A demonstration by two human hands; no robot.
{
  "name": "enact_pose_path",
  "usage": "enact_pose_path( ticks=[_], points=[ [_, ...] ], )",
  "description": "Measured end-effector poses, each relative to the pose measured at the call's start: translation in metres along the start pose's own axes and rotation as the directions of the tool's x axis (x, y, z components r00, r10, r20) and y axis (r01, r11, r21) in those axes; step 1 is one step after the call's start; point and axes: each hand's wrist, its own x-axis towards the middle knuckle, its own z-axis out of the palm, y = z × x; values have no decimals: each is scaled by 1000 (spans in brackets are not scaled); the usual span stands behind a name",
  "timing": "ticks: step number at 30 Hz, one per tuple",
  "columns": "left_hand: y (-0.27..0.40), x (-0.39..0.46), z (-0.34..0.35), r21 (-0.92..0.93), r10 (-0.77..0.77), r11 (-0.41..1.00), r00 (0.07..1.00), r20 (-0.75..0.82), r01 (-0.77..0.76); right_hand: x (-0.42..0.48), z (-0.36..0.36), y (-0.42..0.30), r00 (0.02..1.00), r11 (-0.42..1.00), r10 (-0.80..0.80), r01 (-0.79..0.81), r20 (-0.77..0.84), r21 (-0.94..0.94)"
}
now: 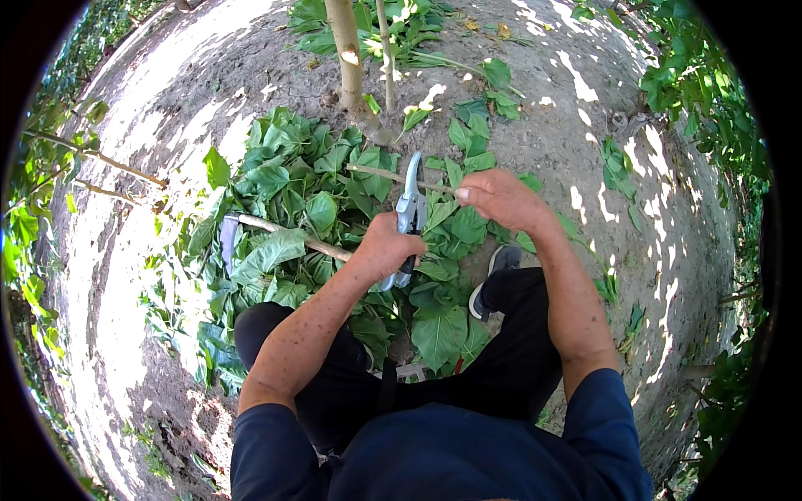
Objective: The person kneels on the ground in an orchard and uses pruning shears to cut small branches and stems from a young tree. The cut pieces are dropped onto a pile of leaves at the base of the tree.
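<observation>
My left hand (386, 247) is closed around a pair of pruning shears (410, 210), whose blades point away from me. Between the finger and thumb of my right hand (501, 199) is one end of a thin bare stem (401, 175). The stem runs leftward, passing by the shears' blades; whether it lies between them I cannot tell. Beneath both hands spreads a heap of cut green leaves (322, 213). A sickle (229, 241) rests on the heap, its wooden handle (282, 230) reaching towards my left wrist, which hides its far end.
Just beyond the heap rise a tree trunk (344, 53) and a thinner stem (385, 56). More cut leaves (316, 41) lie behind them. Branches (103, 156) jut in from the left, and leafy growth (702, 81) borders the right. My shoe (495, 282) stands beside the leaves on dry soil (564, 163).
</observation>
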Motion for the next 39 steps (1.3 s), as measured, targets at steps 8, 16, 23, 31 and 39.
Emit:
enact_pose_path(
  ticks=[8,16,23,31,39],
  points=[
    [6,-2,1,-144,-12,989,998,63,21,1,4,4,999,1000,-19,20,-34,13],
    [2,1,8,-467,-2,884,999,47,23,8,17,-7,993,998,14,-5,-118,70],
    [1,1,10,-464,-56,885,998,-25,38,15,26,-5,989,1000,0,-2,-150,-13],
    [-8,8,7,-308,-31,951,990,-138,-13,17,28,-8,987,998,-1,-9,-160,-58],
    [-10,14,-1,352,125,936,943,-310,-8,15,30,-5,984,989,1,-28,-181,-146]
  ],
)
